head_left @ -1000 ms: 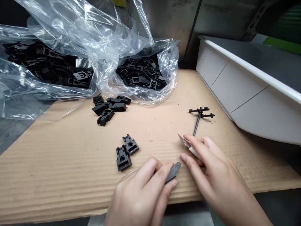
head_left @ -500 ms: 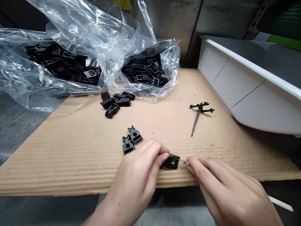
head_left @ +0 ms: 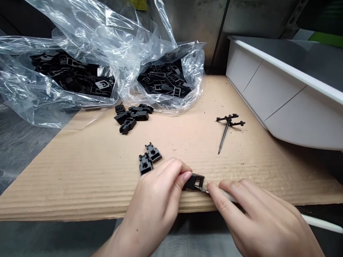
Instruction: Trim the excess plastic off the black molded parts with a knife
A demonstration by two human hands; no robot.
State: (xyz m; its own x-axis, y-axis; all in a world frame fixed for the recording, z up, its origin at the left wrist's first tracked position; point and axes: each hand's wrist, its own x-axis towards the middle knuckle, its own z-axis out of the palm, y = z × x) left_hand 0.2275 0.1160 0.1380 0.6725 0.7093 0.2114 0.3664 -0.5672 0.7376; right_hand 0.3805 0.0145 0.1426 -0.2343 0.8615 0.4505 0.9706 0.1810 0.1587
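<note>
My left hand (head_left: 158, 198) pinches a small black plastic part (head_left: 190, 182) between thumb and fingers, near the cardboard's front edge. A rectangular opening shows at the part's right end. My right hand (head_left: 257, 214) is closed around a slim craft knife (head_left: 323, 223) with a pale handle. Its thin metal tip touches or lies right at the lower edge of the part's opening; exact contact is hard to tell. Just beyond my left hand lie two black plastic pieces (head_left: 146, 164), each with a round hole.
Several black pieces (head_left: 134, 116) form a loose pile farther back. Clear plastic bags (head_left: 88, 101) full of black parts stand behind it. A black branched sprue (head_left: 224, 134) lies right of centre. A white bin (head_left: 270, 89) borders the cardboard sheet (head_left: 80, 171).
The knife tip has moved from the upper right of the part's opening down to its lower edge. My right hand has shifted slightly left; my left hand stays almost still.
</note>
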